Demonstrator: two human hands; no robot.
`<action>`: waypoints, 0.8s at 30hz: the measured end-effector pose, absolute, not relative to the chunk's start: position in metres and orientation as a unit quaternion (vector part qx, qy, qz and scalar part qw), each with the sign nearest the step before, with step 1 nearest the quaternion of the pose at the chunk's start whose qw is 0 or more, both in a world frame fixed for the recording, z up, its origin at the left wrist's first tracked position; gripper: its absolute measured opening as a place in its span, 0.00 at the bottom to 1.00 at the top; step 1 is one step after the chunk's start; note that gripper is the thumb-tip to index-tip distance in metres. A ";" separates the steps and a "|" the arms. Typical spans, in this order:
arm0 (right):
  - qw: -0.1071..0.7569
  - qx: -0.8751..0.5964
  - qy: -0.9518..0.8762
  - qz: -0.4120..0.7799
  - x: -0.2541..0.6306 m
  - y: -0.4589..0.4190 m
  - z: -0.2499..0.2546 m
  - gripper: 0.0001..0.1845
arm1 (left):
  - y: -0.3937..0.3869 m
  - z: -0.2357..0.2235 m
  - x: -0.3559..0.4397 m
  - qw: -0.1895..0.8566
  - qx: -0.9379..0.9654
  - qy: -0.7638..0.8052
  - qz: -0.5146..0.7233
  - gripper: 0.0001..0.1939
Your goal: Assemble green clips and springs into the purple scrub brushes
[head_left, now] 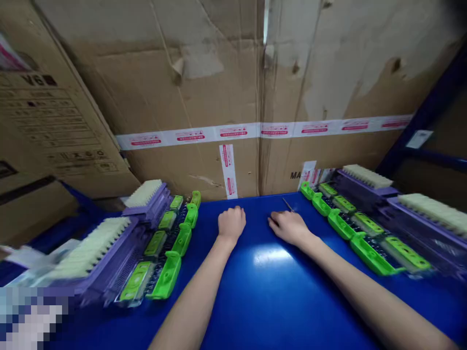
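My left hand rests on the blue tabletop, curled into a fist with nothing showing in it. Across from it, my right hand lies palm down with the fingers folded in, and no held thing shows. A thin metal rod pokes out just behind the right hand; its other end is hidden, and whether the hand touches it I cannot tell. Left of my left hand runs a row of bright green plastic pieces. A similar row of green pieces stands to the right of my right hand.
Purple holders with cream bristle-like tops stand at the left and right. Beside them lie clear cases with lime green faces, at the left and right. Taped cardboard walls the back.
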State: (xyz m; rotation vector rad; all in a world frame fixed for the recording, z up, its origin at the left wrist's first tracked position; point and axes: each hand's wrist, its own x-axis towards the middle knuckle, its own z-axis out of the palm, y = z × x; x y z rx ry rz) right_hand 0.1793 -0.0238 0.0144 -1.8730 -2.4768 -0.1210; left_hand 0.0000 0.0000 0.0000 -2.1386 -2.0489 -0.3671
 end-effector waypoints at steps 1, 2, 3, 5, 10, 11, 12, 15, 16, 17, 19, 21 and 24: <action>0.018 -0.602 -0.798 -0.037 0.180 -0.025 0.014 0.19 | 0.000 0.001 0.000 0.076 -0.715 -0.684 -0.121 0.19; 0.019 -0.601 -0.799 -0.036 0.181 -0.025 0.014 0.19 | 0.000 0.001 0.001 0.073 -0.716 -0.685 -0.118 0.19; 0.021 -0.600 -0.799 -0.035 0.181 -0.026 0.013 0.19 | 0.000 0.002 0.001 0.072 -0.716 -0.685 -0.116 0.19; 0.023 -0.601 -0.798 -0.038 0.182 -0.027 0.013 0.19 | 0.000 0.002 0.003 0.069 -0.716 -0.685 -0.112 0.20; 0.028 -0.596 -0.801 -0.047 0.181 -0.029 0.013 0.18 | -0.004 0.002 0.007 0.060 -0.713 -0.690 -0.108 0.22; 0.026 -0.596 -0.802 -0.046 0.181 -0.030 0.013 0.19 | -0.005 0.002 0.007 0.058 -0.714 -0.690 -0.109 0.22; 0.023 -0.596 -0.802 -0.044 0.181 -0.029 0.014 0.19 | -0.006 0.002 0.007 0.056 -0.714 -0.689 -0.110 0.22; 0.016 -0.598 -0.800 -0.041 0.181 -0.029 0.014 0.19 | -0.011 0.003 0.005 0.054 -0.715 -0.688 -0.109 0.22; 0.017 -0.598 -0.800 -0.041 0.181 -0.028 0.014 0.19 | -0.012 0.003 0.005 0.054 -0.716 -0.688 -0.107 0.21; 0.018 -0.598 -0.801 -0.040 0.181 -0.028 0.014 0.19 | -0.014 0.003 0.004 0.055 -0.716 -0.688 -0.104 0.21; 0.023 -0.596 -0.801 -0.039 0.181 -0.027 0.013 0.19 | -0.016 0.004 0.001 0.056 -0.722 -0.683 -0.100 0.21; 0.028 -0.598 -0.800 -0.040 0.182 -0.027 0.012 0.19 | -0.017 0.005 -0.003 0.058 -0.734 -0.670 -0.096 0.21; 0.030 -0.601 -0.798 -0.043 0.182 -0.028 0.011 0.18 | -0.016 0.007 -0.012 0.062 -0.746 -0.657 -0.088 0.22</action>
